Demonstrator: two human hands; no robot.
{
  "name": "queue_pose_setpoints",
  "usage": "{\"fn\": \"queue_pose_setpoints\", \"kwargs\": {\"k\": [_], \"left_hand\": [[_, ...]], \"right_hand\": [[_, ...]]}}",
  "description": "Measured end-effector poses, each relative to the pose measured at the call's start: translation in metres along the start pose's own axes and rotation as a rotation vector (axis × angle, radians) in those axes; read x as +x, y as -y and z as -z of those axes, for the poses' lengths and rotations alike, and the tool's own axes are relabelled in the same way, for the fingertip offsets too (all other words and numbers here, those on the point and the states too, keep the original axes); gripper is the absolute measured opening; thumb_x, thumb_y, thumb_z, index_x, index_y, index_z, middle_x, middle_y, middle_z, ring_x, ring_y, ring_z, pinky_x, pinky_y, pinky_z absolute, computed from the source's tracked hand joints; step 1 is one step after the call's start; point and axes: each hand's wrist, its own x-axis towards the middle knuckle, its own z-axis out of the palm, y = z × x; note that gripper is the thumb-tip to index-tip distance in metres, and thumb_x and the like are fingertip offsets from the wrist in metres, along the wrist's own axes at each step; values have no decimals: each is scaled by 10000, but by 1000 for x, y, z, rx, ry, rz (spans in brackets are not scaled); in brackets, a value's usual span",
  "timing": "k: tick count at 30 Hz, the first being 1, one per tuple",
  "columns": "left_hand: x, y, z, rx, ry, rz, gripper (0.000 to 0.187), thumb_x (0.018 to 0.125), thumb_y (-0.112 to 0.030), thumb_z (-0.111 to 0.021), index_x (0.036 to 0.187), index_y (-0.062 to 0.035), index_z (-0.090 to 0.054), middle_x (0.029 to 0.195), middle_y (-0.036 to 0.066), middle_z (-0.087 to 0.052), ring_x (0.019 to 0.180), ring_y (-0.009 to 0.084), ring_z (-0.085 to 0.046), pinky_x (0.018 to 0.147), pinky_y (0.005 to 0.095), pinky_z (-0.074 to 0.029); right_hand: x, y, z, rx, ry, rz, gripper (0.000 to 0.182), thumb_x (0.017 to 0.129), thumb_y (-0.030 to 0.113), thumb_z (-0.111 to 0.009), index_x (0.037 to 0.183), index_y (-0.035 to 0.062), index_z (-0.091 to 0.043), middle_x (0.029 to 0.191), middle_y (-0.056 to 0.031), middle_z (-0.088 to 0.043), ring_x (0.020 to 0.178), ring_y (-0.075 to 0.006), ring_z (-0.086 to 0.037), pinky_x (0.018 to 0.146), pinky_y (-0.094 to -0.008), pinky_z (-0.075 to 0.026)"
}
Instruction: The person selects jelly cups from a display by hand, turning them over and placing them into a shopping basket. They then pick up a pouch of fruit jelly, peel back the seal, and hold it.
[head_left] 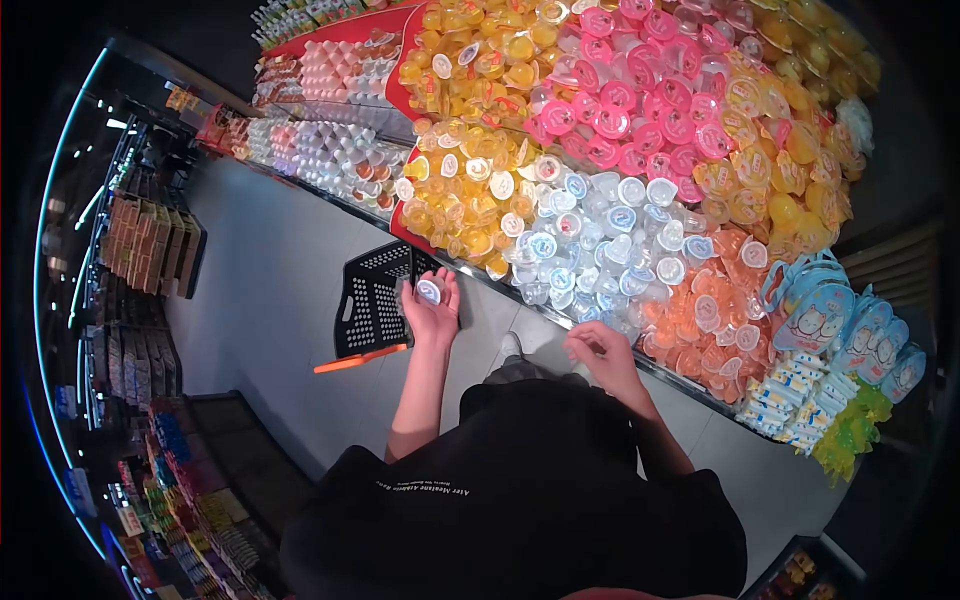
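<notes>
Black shirt [520,500]: nearest the camera, filling the lower middle, with a line of small white lettering across it.
Left hand [432,305]: raised, palm up, fingers curled around a small clear jelly cup [429,291] with a white-and-blue lid; the cup sits in the palm, just in front of the basket.
Right hand [598,350]: loosely curled at the edge of the display, close to the clear and orange cups; I cannot tell whether it grasps anything.
Basket [372,300]: black, perforated, with an orange handle, standing on the floor beside the left hand and below the display's edge.
Display surface [560,300]: a long sloping bin heaped with jelly cups sorted by colour.
Yellow cups [470,190]: left part of the heap.
Pink cups [640,100]: upper middle.
Clear cups [600,240]: centre, nearest the hands.
Orange cups [710,300]: right of the clear ones.
Blue pouches [840,320]: far right, with cartoon faces.
Floor [270,290]: pale grey, an aisle running left.
Shelves [150,240]: packaged goods along the left side.
</notes>
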Motion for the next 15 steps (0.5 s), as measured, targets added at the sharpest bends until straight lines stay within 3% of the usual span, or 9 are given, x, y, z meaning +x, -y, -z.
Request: {"fn": "queue_pose_setpoints", "kwargs": {"k": [3,5,6,7,8,9,12,13,15], "left_hand": [[3,-14,-57,-13,134,-84,545,1050,-535,-341,1212,-47,-521,1319,194,-566,1188,324,-592,971,425,-547],[-34,-12,-101,122,461,-89,605,1053,-574,-313,1297,-56,-508,1392,207,-524,1306,334,-521,1076,455,-451],[-54,-10,-115,112,459,-70,605,1053,-574,-313,1297,-56,-508,1392,207,-524,1306,334,-521,1076,455,-451],[-71,-8,-126,235,623,-68,622,1054,-575,-310,1315,-41,-494,1414,221,-505,1318,330,-518,1081,432,-453],[-79,-8,-129,358,791,-74,639,1055,-576,-307,1333,-27,-480,1437,235,-486,1330,325,-515,1085,410,-454],[-73,-7,-122,347,798,-72,639,1055,-576,-307,1333,-27,-480,1437,235,-486,1330,325,-515,1085,410,-454],[-37,-9,-77,553,696,31,612,1066,-543,-328,1317,-11,-497,1386,213,-542,1299,295,-545,1062,385,-462],[-27,-14,-58,607,685,142,581,1075,-509,-338,1298,0,-508,1352,202,-571,1273,282,-563,1055,388,-467],[-17,-23,-28,655,689,267,551,1083,-474,-347,1279,11,-518,1317,191,-599,1248,269,-581,1048,391,-472]], "right_hand": [[14,-2,-4,180,-90,-10,253,1007,69,-589,1244,-5,-546,1083,-131,-700,982,-154,-688,773,-273,-568],[29,20,-5,222,-149,49,276,1023,95,-561,1281,7,-517,1120,-141,-686,1003,-164,-680,776,-281,-574],[33,33,-6,270,-202,109,300,1040,121,-533,1318,18,-489,1156,-151,-672,1023,-174,-671,779,-288,-579],[38,52,-13,252,-212,104,300,1040,121,-533,1318,18,-489,1156,-151,-672,1023,-174,-671,779,-288,-579],[47,72,-26,574,-319,149,320,1048,155,-515,1341,34,-464,1160,-152,-664,985,-178,-666,742,-288,-577],[53,83,-35,902,-420,198,341,1057,189,-496,1364,50,-439,1163,-154,-657,946,-182,-660,705,-287,-575],[51,71,-26,815,-363,271,357,1054,234,-510,1364,75,-436,1143,-156,-654,828,-157,-628,588,-262,-518],[50,36,-10,798,-268,268,350,1042,248,-535,1342,88,-455,1108,-141,-655,761,-134,-593,506,-238,-436],[39,28,-2,832,-430,224,350,1034,242,-551,1337,92,-464,1096,-131,-655,752,-128,-592,518,-236,-427]]}}
